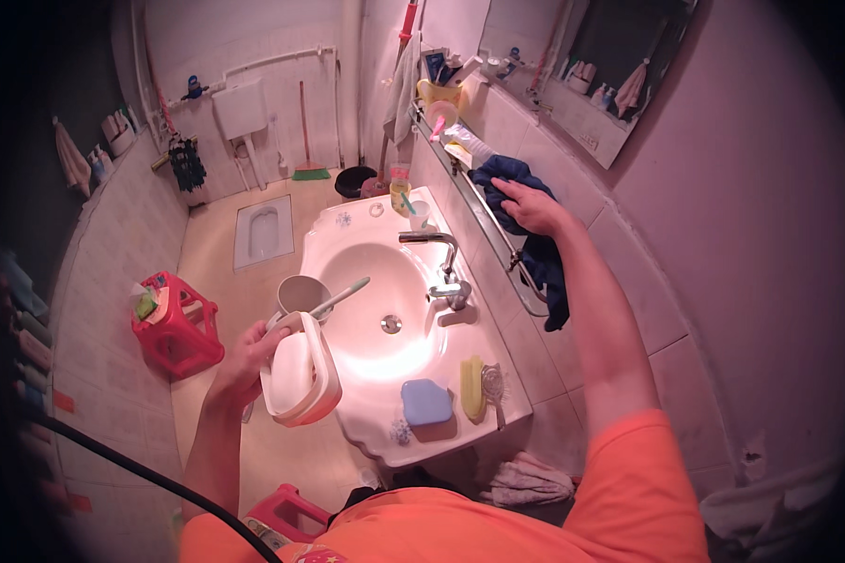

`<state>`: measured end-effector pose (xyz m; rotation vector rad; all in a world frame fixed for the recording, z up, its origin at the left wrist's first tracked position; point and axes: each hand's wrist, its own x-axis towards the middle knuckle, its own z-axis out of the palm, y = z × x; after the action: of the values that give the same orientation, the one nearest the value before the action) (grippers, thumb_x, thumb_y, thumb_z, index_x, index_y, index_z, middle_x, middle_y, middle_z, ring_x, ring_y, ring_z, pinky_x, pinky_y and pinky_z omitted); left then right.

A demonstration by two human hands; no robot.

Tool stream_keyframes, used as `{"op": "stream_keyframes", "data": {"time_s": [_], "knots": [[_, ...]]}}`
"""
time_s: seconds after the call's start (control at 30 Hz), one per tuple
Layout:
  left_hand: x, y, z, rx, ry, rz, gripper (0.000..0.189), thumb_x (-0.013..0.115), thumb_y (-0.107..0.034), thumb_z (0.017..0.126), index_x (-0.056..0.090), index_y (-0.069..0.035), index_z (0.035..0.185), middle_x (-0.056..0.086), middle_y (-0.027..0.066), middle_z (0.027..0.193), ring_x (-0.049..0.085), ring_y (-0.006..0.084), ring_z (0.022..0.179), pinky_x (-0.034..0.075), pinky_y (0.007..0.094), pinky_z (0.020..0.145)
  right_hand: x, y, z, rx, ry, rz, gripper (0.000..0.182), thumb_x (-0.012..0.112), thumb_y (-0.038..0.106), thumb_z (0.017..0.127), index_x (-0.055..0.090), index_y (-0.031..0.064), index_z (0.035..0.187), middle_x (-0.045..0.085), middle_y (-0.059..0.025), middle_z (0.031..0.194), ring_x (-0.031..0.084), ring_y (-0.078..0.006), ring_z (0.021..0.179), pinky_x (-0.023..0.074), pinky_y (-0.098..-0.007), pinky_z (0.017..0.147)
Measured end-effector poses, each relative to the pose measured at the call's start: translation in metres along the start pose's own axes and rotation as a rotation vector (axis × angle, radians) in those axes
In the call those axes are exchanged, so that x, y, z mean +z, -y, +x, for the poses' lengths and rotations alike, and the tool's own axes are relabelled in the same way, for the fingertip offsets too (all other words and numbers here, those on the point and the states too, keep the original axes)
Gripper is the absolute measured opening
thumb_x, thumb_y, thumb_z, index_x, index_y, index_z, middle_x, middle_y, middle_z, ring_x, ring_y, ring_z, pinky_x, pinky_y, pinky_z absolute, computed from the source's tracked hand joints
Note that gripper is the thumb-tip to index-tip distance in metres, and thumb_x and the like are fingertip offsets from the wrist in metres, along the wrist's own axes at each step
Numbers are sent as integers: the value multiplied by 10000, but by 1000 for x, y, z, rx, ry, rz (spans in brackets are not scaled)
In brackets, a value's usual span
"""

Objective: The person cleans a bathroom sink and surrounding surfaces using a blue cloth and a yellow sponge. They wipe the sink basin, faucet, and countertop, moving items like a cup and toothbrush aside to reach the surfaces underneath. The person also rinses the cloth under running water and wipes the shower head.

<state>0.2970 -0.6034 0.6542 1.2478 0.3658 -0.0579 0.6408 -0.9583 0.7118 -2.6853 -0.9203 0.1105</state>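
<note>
My left hand (253,355) grips a white plastic container (327,401) with a white piece inside it, over the left edge of the washbasin (366,267). A light-coloured cup (299,292) is bunched against the container, apparently in the same grasp. From beside it a toothbrush-like handle (343,295) juts out over the bowl. My right hand (531,207) is on a bunched dark blue cloth (510,172) on the glass wall shelf (479,204); its thumb is hidden. One end of the cloth hangs below the shelf rail.
Around the basin stand a chrome faucet (451,281), a blue soap box (426,402), a yellow sponge-like item (472,387), a hairbrush (493,387) and a white cup (419,214). A clear bottle (468,141) lies by the cloth. On the floor is a red plastic stool (183,331).
</note>
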Motion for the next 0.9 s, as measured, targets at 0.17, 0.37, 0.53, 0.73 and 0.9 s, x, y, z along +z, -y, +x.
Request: {"op": "stream_keyframes", "data": {"time_s": [0.17,0.37,0.53,0.73,0.9], "knots": [[6,40,3,-32,-17,-56,253,530,-184,940,517,-14,1128,615,37,941,616,93,769,519,243,651,9,-17,39,3,-61,43,534,416,250,914,330,167,1435,329,-152,1468,270,-261,1380,203,-322,1138],[5,93,1,-70,-120,-92,320,578,-174,914,465,38,1126,605,101,980,635,141,814,546,270,668,15,1,43,4,-104,-8,544,479,261,857,413,124,1379,458,-198,1344,414,-330,1265,312,-379,1077],[12,118,4,-78,-167,-115,344,592,-186,909,460,41,1132,599,111,990,631,146,841,544,274,676,-4,19,22,38,-83,-108,565,543,275,792,467,104,1325,510,-232,1261,468,-355,1199,354,-403,1041],[15,132,10,-61,-105,-104,314,524,-163,941,488,45,1173,611,115,1039,646,163,876,551,295,729,-11,27,-11,-92,-111,-137,502,570,268,754,563,34,1199,610,-256,1062,565,-367,1051,421,-406,962],[16,130,4,-70,-114,-100,355,580,-201,917,451,33,1151,595,99,986,630,145,829,547,281,693,-21,32,-30,-87,-25,-110,471,588,253,760,594,53,1186,625,-231,1082,592,-352,1033,441,-386,947]]}}
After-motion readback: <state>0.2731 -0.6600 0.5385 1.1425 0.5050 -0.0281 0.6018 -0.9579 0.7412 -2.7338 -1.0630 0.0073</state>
